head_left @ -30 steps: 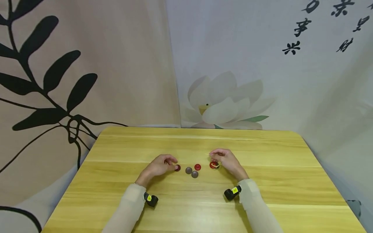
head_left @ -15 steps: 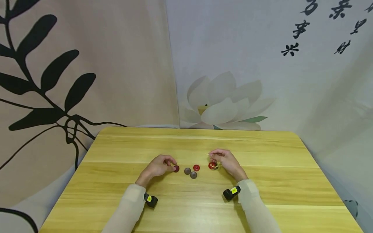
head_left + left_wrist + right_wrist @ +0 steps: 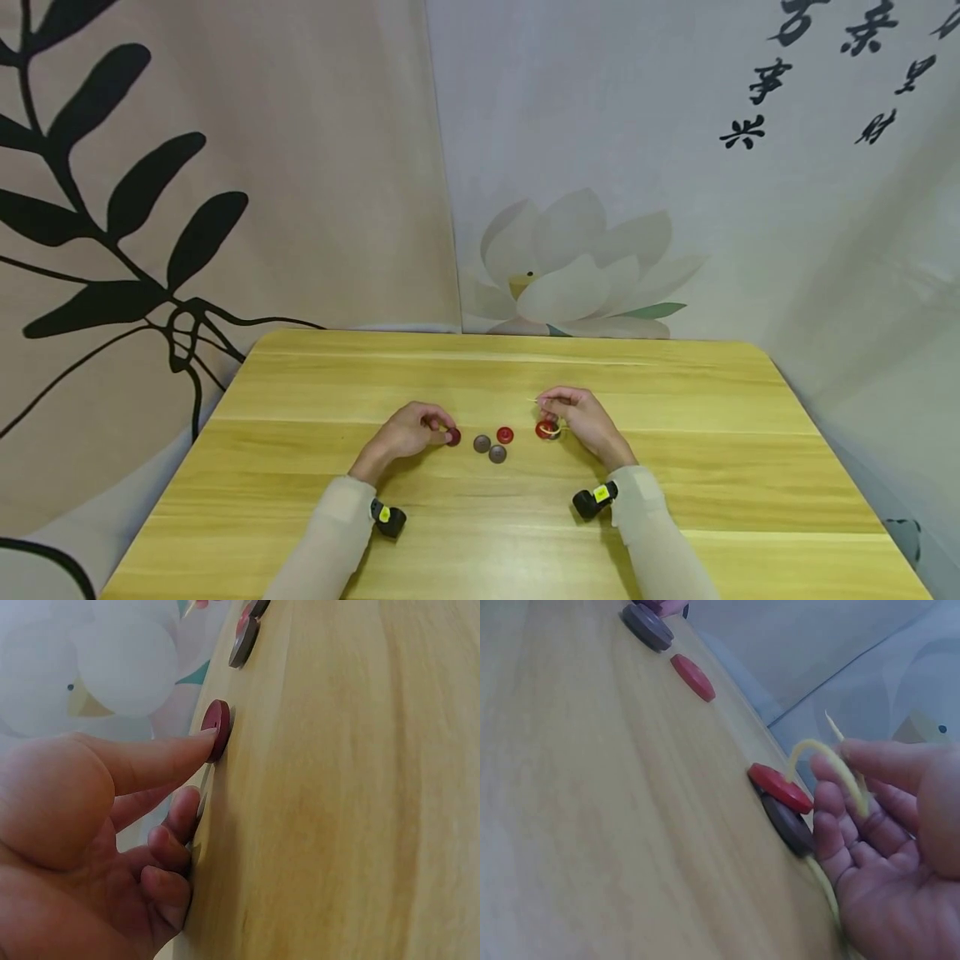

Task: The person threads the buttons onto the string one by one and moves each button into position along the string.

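Note:
My left hand (image 3: 408,429) has its thumb and index finger at a maroon button (image 3: 453,437) on the table. In the left wrist view the thumb tip overlaps this button (image 3: 215,731); the index fingertip is hidden behind the thumb. My right hand (image 3: 587,421) pinches the pointed end of a yellow cord (image 3: 832,754) between thumb and fingers. The cord arches out of a red button (image 3: 780,786), which leans over a dark grey-brown button (image 3: 786,825). Another length of cord emerges below the dark button. The right hand's lower fingers lie close beside this pair.
Between the hands lie two grey-brown buttons (image 3: 482,444) and a red button (image 3: 505,435). The wooden table (image 3: 510,525) ends at a back edge before printed curtains (image 3: 585,167). A small black camera sits on each wrist.
The left index finger has come slightly lower toward the maroon button. My right hand keeps its hold on the cord. The head view has shifted slightly.

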Demonstrator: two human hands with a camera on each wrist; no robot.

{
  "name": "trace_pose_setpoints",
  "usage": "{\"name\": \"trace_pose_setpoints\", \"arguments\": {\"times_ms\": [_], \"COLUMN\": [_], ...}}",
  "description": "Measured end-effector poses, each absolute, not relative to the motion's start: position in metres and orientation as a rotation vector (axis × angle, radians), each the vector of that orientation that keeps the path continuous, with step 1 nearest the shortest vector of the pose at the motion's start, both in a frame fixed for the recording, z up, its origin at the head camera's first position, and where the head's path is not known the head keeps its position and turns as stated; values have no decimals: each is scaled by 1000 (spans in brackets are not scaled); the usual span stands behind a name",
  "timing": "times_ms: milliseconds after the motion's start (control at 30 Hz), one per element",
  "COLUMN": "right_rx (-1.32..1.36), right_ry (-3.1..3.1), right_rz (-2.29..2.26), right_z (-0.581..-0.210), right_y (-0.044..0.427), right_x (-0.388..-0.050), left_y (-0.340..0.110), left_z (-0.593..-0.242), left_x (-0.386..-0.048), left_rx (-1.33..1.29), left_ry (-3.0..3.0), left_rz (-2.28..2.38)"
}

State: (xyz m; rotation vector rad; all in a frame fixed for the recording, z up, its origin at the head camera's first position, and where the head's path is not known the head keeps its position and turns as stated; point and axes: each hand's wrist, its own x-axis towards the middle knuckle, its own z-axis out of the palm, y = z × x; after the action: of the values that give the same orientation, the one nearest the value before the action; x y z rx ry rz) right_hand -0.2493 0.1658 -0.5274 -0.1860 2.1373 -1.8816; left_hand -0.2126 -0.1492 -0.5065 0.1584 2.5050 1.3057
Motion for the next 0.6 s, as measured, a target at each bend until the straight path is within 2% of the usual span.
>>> {"name": "trace_pose_setpoints", "arguments": {"times_ms": [600], "right_rx": [-171], "right_ry": [2140], "right_rz": [-1878], "right_z": [-525], "right_y": [165], "right_x": [-248], "left_y": [-149], "left_z": [-505], "left_x": [-213], "left_rx": [149], "left_ry": [2501], "left_rz": [1282]}}
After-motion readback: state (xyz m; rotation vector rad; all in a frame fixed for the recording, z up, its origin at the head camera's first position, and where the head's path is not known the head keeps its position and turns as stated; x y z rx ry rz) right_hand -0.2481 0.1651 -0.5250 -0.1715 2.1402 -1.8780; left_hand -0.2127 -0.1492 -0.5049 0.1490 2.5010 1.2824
